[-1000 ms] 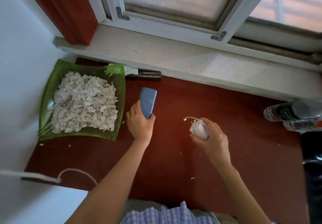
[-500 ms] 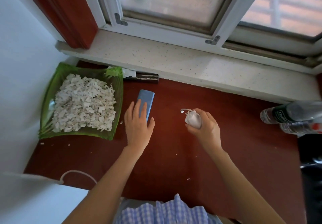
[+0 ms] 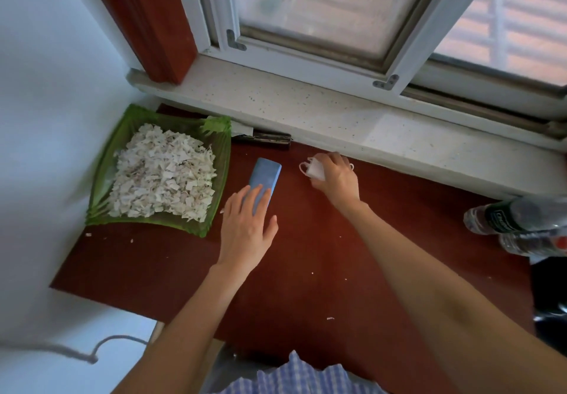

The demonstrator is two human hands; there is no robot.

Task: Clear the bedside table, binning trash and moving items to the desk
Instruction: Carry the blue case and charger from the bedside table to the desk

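A flat blue rectangular case (image 3: 264,178) lies on the dark red tabletop (image 3: 306,271), beside a green tray. My left hand (image 3: 245,231) rests flat on the case's near end, fingers spread, not gripping it. Further right, close under the windowsill, my right hand (image 3: 339,178) is closed on a crumpled white face mask (image 3: 313,170); one ear loop sticks out to the left. The mask sits low at the table surface; whether it touches I cannot tell.
The green tray (image 3: 101,178) heaped with white paper scraps fills the back left corner. A dark flat object (image 3: 264,140) lies against the windowsill (image 3: 368,129). Two plastic bottles (image 3: 521,225) lie at the right edge. A white cable (image 3: 116,341) hangs near left.
My left hand laid the blue case down on the table and now rests flat on it. My right hand carried the mask forward toward the windowsill.
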